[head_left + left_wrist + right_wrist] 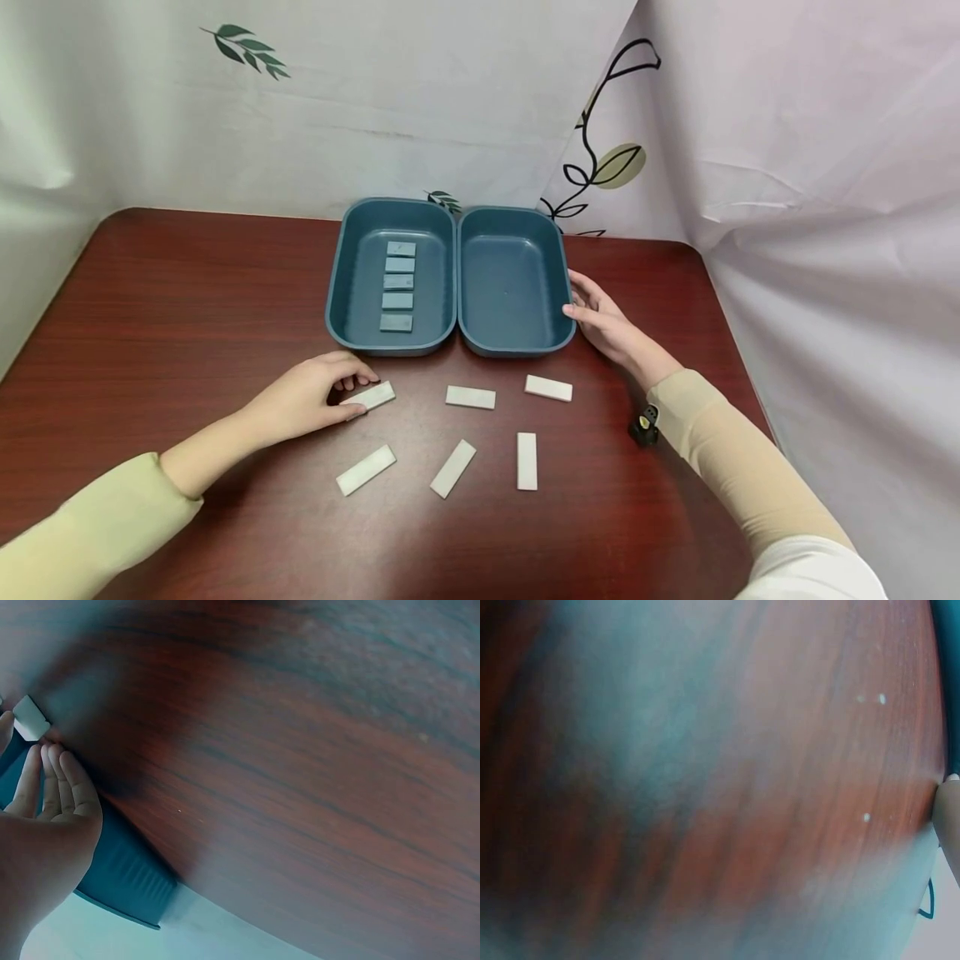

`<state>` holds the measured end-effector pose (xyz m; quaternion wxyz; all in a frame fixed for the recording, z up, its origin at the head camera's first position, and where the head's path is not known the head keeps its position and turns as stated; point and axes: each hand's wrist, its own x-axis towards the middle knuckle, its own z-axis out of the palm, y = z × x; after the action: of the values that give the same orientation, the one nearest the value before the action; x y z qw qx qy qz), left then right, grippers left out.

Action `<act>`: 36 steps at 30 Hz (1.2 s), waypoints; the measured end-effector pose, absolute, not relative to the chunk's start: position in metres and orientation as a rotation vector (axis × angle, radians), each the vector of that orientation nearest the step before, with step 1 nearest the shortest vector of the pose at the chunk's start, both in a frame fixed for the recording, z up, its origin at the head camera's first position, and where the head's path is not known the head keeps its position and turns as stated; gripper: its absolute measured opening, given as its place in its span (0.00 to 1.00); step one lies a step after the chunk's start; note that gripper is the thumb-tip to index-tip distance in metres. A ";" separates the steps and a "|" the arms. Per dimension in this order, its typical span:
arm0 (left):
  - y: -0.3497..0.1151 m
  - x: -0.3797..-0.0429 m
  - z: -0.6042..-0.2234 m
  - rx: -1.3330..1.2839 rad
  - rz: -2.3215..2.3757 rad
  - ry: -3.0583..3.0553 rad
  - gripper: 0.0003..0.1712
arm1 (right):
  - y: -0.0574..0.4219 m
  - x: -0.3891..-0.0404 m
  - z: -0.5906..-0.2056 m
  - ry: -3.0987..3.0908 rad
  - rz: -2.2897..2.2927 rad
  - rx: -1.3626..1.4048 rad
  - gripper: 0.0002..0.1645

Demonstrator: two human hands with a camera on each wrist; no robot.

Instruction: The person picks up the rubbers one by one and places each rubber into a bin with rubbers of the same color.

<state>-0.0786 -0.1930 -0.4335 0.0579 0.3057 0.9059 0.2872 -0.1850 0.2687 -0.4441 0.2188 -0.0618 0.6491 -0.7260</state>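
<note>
My left hand [306,398] pinches a white rectangular tile [377,395] on the table, thumb at its near side and curled fingers at the far side. In the left wrist view this tile [30,718] shows between thumb and fingertips. With my right hand [609,329] I hold the right blue tray [517,343] at its right side, thumb over the rim and fingers along the outer wall. Beside it stands the left blue tray [341,275], with several tiles [397,301] in a column inside. The right wrist view catches only a bit of hand [949,817] at its edge.
More white tiles lie apart on the table [187,292]: one [470,397] below the trays, another [548,387] to its right, and a nearer row including a slanted tile [367,469] and an upright one [527,461]. A patterned white curtain [300,125] hangs behind.
</note>
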 end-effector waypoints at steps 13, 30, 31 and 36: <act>-0.182 -0.078 -0.434 0.834 0.895 2.716 0.16 | 0.268 -0.185 -0.444 1.785 -2.022 -0.172 0.44; -0.173 -0.083 -0.426 0.662 1.051 2.541 0.16 | 0.267 -0.183 -0.442 1.776 -2.031 -0.175 0.45; -0.172 -0.083 -0.425 0.655 1.058 2.533 0.16 | 0.267 -0.183 -0.442 1.776 -2.031 -0.173 0.45; -0.171 -0.083 -0.422 0.648 1.077 2.499 0.14 | 0.268 -0.184 -0.443 1.779 -2.030 -0.166 0.45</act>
<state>-0.0826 -0.1711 -0.4224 0.1711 0.2283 0.8802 0.3793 -0.1840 0.2678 -0.4433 0.2168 -0.0601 0.6423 -0.7327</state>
